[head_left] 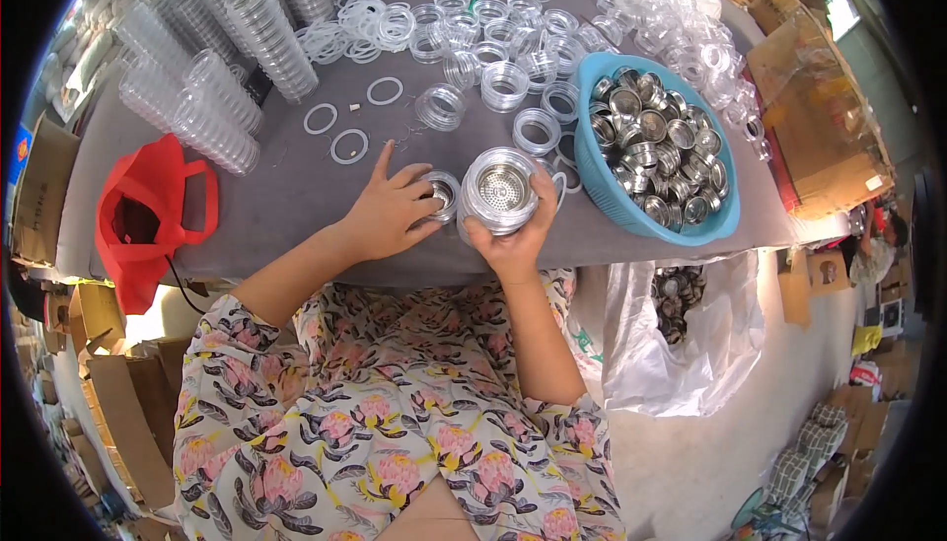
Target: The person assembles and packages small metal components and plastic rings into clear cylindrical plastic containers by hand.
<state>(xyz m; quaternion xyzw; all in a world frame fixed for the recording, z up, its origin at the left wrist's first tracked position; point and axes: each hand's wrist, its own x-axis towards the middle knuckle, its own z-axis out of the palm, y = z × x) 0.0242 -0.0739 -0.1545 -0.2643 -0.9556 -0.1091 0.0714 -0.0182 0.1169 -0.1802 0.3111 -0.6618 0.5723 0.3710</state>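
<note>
At the centre of the frame, the right hand (513, 248) grips a clear round plastic container (503, 189) with a perforated silver metal disc inside, fingers closed around its wall; just left of it, the left hand (387, 214) has its index finger extended, other fingertips at a small clear-rimmed silver metal piece (445, 196), whether gripping I cannot tell; at right, a sky-blue plastic basket (631, 217) holds round silver metal pieces (673, 142)
</note>
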